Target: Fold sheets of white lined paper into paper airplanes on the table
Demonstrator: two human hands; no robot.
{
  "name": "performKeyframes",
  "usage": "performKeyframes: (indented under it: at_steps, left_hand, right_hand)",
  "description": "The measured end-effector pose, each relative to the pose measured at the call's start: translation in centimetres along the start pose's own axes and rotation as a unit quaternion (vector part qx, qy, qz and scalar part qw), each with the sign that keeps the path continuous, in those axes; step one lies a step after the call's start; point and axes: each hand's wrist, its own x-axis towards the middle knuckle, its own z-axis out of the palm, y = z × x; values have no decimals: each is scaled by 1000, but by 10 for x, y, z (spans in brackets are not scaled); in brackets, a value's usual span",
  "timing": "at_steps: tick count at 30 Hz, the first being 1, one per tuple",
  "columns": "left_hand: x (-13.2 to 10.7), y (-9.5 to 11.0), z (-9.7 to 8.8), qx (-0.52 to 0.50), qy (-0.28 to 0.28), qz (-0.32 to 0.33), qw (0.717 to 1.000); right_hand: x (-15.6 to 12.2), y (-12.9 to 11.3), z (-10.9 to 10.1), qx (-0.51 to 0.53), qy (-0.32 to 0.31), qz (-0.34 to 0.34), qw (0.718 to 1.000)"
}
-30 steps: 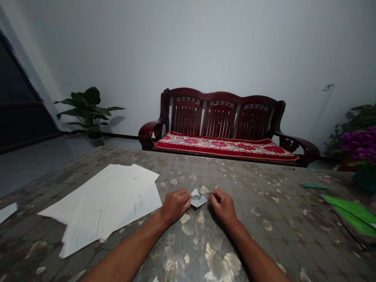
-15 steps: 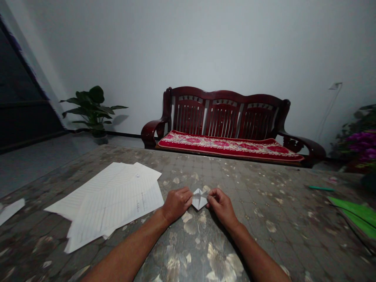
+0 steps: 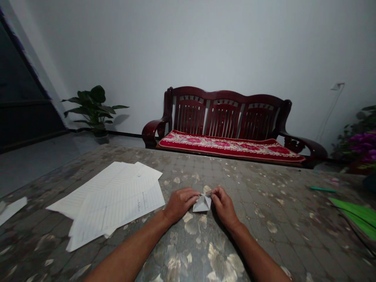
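Well left of the small, pointed, white folded paper (image 3: 201,204), we see overlapping white lined sheets (image 3: 117,205). Touching its left side, the left hand (image 3: 179,203) pinches its upper edge between thumb and fingers. The folded paper sits at or just above the grey flower-patterned tabletop (image 3: 264,250). At its right, the right hand (image 3: 223,201) pinches a thin upper flap. We judge a fold is being shaped; the next move calls for light, even fingertip control. Far right of it lies a slim green stick (image 3: 322,189).

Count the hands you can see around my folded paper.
2: the left hand is at the left side of the folded paper, and the right hand is at its right side. No others show.
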Motion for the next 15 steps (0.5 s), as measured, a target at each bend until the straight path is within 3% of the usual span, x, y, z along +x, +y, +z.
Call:
performKeyframes:
  at_steps: [5,11,15]
  left_hand:
    - [7,-2,-1,-97,51,-76,991]
    - [9,8,-2,-160,-85,-26,983]
    - [9,11,-3,-166,-137,-37,976]
  right_hand:
    - [6,-3,1,98,-65,29,993]
    - [11,-10,7,109,-125,38,985]
    - [11,-10,9,131,-149,61,978]
